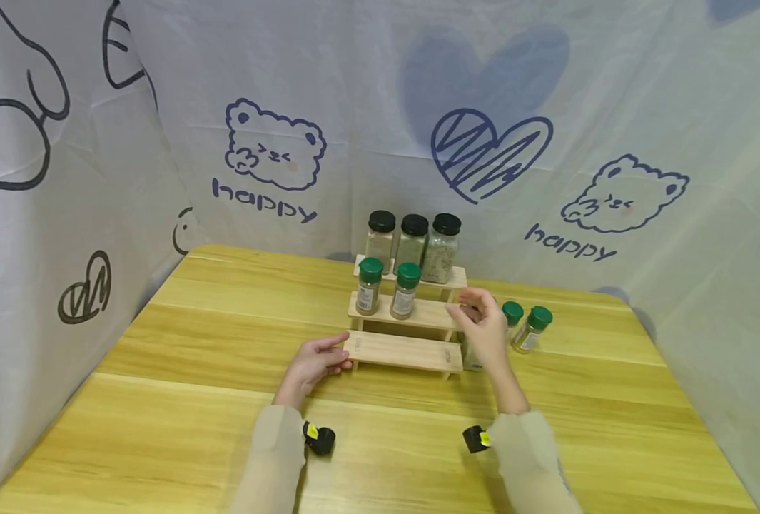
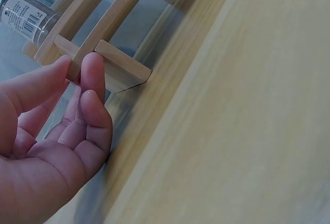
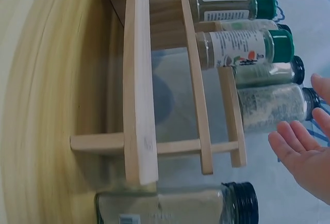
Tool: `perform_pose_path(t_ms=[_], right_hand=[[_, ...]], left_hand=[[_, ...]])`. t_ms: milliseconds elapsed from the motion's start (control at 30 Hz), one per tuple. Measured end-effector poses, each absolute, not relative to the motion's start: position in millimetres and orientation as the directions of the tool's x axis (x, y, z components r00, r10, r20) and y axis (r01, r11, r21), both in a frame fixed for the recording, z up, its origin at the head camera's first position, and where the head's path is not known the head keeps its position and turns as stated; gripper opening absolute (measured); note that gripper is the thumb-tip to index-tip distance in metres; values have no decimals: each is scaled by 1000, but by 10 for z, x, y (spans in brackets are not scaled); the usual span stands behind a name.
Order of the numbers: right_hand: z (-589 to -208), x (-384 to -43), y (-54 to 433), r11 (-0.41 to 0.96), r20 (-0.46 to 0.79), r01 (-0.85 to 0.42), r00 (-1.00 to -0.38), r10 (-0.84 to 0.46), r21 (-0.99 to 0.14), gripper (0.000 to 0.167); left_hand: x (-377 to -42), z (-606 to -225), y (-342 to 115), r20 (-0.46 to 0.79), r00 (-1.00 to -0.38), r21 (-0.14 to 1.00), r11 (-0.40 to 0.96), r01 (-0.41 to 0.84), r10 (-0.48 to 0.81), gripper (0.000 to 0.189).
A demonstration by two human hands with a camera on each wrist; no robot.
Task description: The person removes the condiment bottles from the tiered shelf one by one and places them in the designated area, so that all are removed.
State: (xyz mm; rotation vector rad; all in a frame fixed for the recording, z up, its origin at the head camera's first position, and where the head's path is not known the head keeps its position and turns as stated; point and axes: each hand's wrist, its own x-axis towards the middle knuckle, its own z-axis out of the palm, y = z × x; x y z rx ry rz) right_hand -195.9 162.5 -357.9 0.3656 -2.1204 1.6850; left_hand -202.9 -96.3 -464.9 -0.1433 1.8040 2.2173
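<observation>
A three-step wooden rack [image 1: 402, 351] stands on the table. My left hand [image 1: 312, 365] pinches the left end of its lowest step between thumb and fingertip, as the left wrist view shows. My right hand [image 1: 487, 330] is raised by the right end of the middle step, fingers loosely bent and holding nothing. Two green-capped spice bottles [image 1: 404, 293] stand on the middle step. On the top step are three black-lidded spice jars [image 1: 440, 253]. A further black-lidded jar [image 3: 175, 207] stands beside the rack's right end, mostly hidden by my right hand in the head view.
Two more green-capped bottles [image 1: 531, 330] stand on the table right of the rack, one partly covered by my right hand. A printed white curtain [image 1: 380, 128] hangs close behind the rack. The wooden table [image 1: 180, 371] reaches out on both sides.
</observation>
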Motion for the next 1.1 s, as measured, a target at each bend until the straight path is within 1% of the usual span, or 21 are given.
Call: perform_pose_path(t_ms=[200, 367, 600, 700, 867, 933, 1100], right_hand=[[-3580, -2040, 1525, 193, 433, -421, -901, 24, -886, 34], [-3555, -2094, 1439, 182, 437, -430, -900, -3, -884, 38], [-3521, -2168, 1326, 190, 447, -450, -893, -57, -873, 40], [-3546, -2220, 1290, 168, 449, -453, -891, -66, -875, 41], [-3686, -2388, 1266, 176, 466, -470, -882, -65, -865, 43], [-3741, -2449, 1262, 192, 475, -479, -877, -71, -856, 43], [-3789, -2503, 1238, 171, 486, -494, -869, -90, -852, 41]], left_hand=[[-2034, -4660, -963, -248, -956, 944, -183, -274, 155, 44], [-2041, -4660, -961, -251, -956, 943, -183, -277, 151, 43], [-2041, -4653, -957, -245, -958, 944, -187, -271, 152, 44], [-2038, -4646, -956, -256, -955, 942, -182, -281, 150, 44], [-2031, -4622, -958, -252, -955, 943, -183, -278, 153, 44], [-2030, -4617, -960, -247, -957, 944, -185, -274, 155, 44], [-2025, -4617, -966, -248, -955, 945, -178, -276, 161, 44]])
